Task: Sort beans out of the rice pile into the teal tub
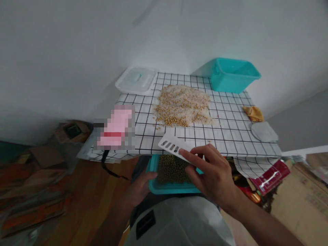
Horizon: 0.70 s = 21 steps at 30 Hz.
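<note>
My right hand (215,169) is closed around a white slotted spatula (176,145), its slotted end pointing left over the table's front edge. Just below it, a teal container (160,189) holding small green beans (167,167) is at my lap, partly under the table edge. The left side of that container is gripped by my left hand (140,188), thumb over the rim. Beyond the spatula, a broad pile of rice-like white grains mixed with yellow soybeans (183,102) lies spread on the tablecloth. The spatula's handle is mostly hidden by my fingers.
A checked cloth covers the table (228,136). At the back are a clear lid (137,79) and a teal bin (225,80). A yellow cloth (253,113) and a grey flat piece (264,131) lie right. A blurred pink object (116,126) lies left. Cardboard boxes (43,157) stand on the floor.
</note>
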{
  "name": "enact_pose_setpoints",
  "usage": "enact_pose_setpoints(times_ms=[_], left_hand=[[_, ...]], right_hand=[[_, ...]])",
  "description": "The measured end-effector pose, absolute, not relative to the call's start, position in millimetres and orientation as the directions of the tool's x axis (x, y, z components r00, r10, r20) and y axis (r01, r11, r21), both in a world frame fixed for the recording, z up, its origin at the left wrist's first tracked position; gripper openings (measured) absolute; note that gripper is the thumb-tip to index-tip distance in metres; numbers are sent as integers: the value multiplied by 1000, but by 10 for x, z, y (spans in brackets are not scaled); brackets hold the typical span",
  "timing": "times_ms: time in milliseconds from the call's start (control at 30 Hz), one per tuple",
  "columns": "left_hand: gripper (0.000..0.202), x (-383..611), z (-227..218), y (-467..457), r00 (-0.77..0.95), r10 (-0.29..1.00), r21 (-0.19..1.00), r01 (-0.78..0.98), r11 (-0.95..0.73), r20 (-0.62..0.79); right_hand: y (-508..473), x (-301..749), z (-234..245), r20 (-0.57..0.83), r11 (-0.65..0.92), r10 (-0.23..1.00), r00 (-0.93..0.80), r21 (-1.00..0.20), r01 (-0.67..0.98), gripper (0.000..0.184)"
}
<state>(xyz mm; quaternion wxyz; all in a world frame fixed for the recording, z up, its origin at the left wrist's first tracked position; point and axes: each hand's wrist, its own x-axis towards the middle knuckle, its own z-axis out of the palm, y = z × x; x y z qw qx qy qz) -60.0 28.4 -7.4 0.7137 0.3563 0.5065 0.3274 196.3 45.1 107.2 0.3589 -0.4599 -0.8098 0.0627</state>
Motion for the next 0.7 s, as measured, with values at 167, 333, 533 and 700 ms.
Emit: enact_pose_setpoints(times_ms=[167,333,533,700], left_hand=[[9,-688,-59,300,283,841,858,-100,505,-462],[12,-759,-120,299,347,876,923,-65,378,-334],[18,-708,-156,301,382,830,843,-192,502,-407],[17,-650,-155,303,435,767,687,-365,629,-471]], right_hand=[[503,1901,1070,503,641,758,-416,-453,620,37],[358,1979,1041,478,729,683,-552,-402,554,43],[169,2207,1082,533,748,661,-528,-416,517,48],[188,2574,1260,569,433,815,-113,-467,771,46]])
